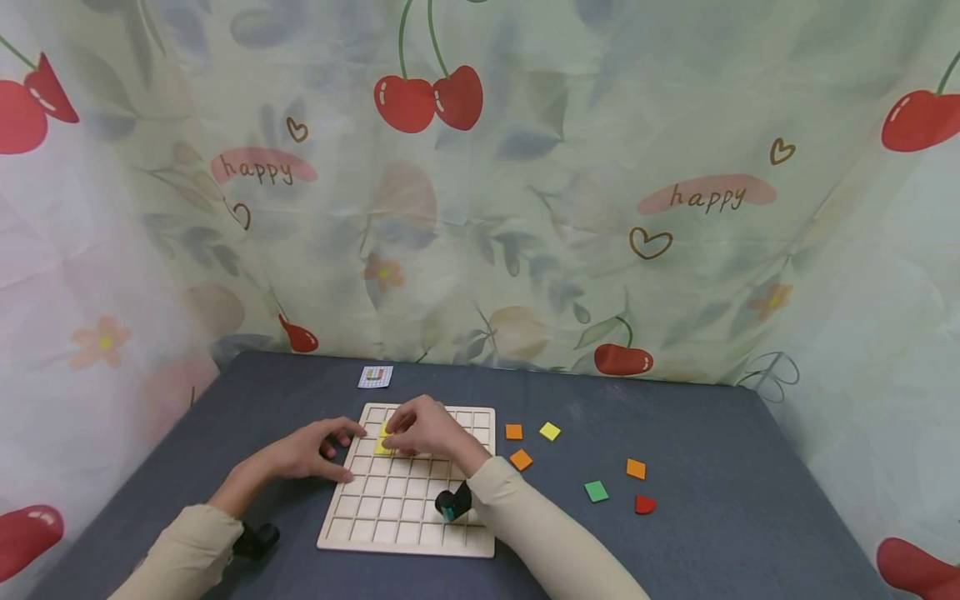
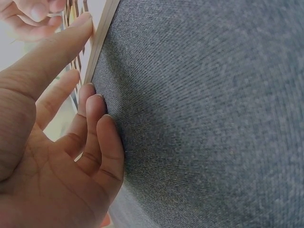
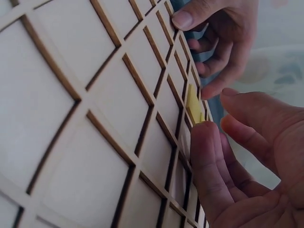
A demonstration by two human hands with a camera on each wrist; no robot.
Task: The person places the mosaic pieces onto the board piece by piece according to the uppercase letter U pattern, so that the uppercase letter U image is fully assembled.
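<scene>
A pale wooden grid board (image 1: 405, 508) lies on the dark cloth. My left hand (image 1: 311, 450) is at its left edge; in the left wrist view the thumb (image 2: 76, 33) and some fingertips touch the rim. Two yellow square tiles (image 1: 382, 447) sit side by side in cells near the upper left. Over them is my right hand (image 1: 427, 429), fingertips at the tiles. In the right wrist view, thumb and fingers stand apart beside a yellow tile (image 3: 194, 105), with nothing seen between them. The right hand partly hides the tiles and nearby cells.
Right of the board lie several loose pieces: orange tiles (image 1: 636, 469), a yellow tile (image 1: 550, 431), a green tile (image 1: 596, 491) and a red rounded piece (image 1: 644, 504). A small pattern card (image 1: 375, 377) lies behind the board. A printed curtain (image 1: 510, 208) hangs behind the table.
</scene>
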